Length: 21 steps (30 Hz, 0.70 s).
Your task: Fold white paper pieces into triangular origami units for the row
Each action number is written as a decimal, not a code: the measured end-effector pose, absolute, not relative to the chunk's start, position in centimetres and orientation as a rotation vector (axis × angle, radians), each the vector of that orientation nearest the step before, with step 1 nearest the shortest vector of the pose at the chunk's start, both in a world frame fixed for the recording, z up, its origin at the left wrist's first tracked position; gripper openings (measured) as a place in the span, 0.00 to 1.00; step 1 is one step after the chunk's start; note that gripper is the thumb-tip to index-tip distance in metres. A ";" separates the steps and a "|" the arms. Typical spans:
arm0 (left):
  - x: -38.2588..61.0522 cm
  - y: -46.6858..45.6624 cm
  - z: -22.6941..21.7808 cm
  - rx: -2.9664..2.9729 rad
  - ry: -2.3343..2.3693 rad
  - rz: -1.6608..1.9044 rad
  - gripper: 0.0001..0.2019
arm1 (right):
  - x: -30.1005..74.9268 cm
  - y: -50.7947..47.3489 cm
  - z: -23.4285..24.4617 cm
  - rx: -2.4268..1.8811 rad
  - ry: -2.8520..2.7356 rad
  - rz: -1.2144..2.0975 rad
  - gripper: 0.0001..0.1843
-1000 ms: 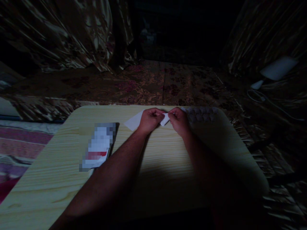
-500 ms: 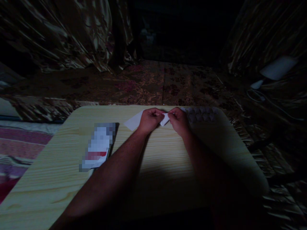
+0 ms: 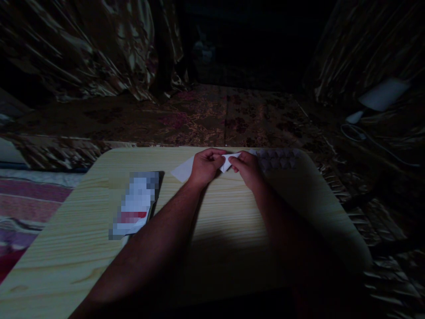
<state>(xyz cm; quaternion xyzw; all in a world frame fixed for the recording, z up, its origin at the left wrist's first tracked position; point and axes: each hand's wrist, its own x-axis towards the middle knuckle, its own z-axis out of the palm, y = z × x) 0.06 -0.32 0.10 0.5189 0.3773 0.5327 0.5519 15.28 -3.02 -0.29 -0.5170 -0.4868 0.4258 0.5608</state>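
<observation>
A small piece of folded white paper (image 3: 226,162), triangular with a crease down its middle, is pinched between my two hands above the far part of the table. My left hand (image 3: 206,167) is closed on its left side, with the thumb on the front face. On the other side my right hand (image 3: 247,167) grips it with thumb and bent finger. Flat white paper (image 3: 183,170) lies on the table beside my left hand, partly hidden by it. Just right of my right hand sit several small pale folded pieces (image 3: 279,158) in rows, dim in the shadow.
The light wooden table (image 3: 76,230) bears a white packet (image 3: 137,201), blurred out, left of my forearm. Behind it runs a ledge with patterned cloth (image 3: 199,115). A white lamp (image 3: 383,95) with a cable stands at right. Striped bedding (image 3: 29,199) lies at left.
My right thumb has shifted left over the folded paper, and more of the paper's upper right corner shows. My left hand has barely moved.
</observation>
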 end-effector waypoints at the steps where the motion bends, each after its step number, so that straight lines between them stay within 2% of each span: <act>1: 0.1 -0.3 0.1 1.226 0.892 1.255 0.14 | 15.3 -3.0 -0.3 -1.218 -1.142 1.002 0.14; 21: 0.0 -0.1 0.2 1.174 0.953 1.323 0.13 | 15.7 -3.0 -0.6 -1.133 -1.197 0.991 0.11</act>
